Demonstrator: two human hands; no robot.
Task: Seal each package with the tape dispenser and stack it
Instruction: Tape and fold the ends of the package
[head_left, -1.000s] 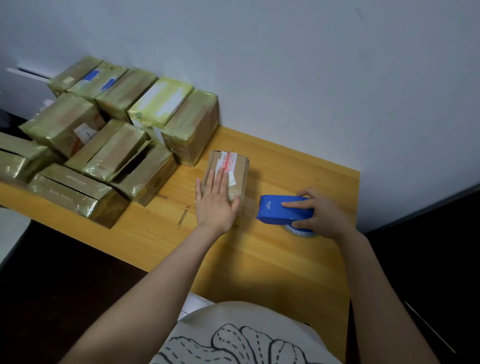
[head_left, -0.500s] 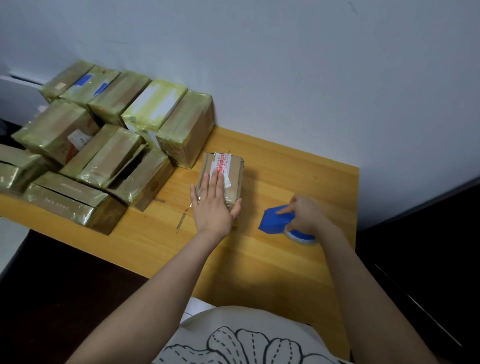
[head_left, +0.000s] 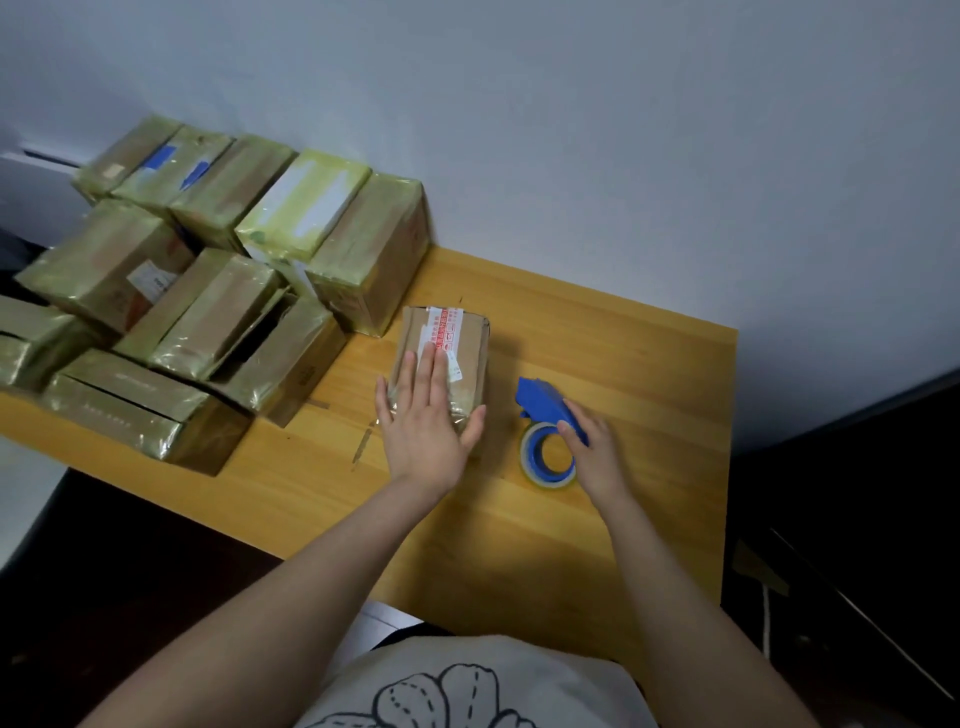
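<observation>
A small brown package (head_left: 467, 340) with a red-and-white label lies on the wooden table (head_left: 597, 545), just right of the pile of boxes. My left hand (head_left: 426, 415) presses flat on its near half, fingers straight and the thumb against its right side. To the right of the package lies the blue tape dispenser (head_left: 543, 402), tipped on its side so the tape roll (head_left: 545, 457) faces up. My right hand (head_left: 597, 457) holds the dispenser from the right, fingers over its blue body; the thumb is hidden.
Several boxes wrapped in shiny tape (head_left: 218, 260) are stacked at the table's left and back, against the grey wall (head_left: 571, 130). One box (head_left: 363, 260) stands just behind the package. The table's right edge drops to a dark floor (head_left: 857, 519).
My right hand has tipped the dispenser from flat with its blue top up onto its side, roll now showing. My left hand has stayed on the package.
</observation>
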